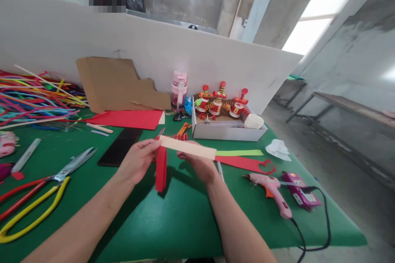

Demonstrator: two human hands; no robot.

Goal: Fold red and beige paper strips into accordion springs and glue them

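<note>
A cream paper strip (188,147) is stretched level between my two hands. My left hand (140,158) pinches its left end, where a red paper strip (161,168) hangs straight down at a right angle. Behind and below the cream strip, my right hand (202,166) grips it; the strip hides part of its fingers. Just beyond the hands lie a red pleated paper piece (180,136) and an orange cutter (185,128). To the right of my right hand are a lime-green strip (240,153) and a red strip (237,162) with a cut-out end.
Large scissors (66,170) and a dark phone (119,148) lie left. A pink glue gun (270,185) with a black cord rests right, beside a purple box (300,193). Behind stand a white box (230,132) with red figures, a pink bottle (179,88) and cardboard (114,84).
</note>
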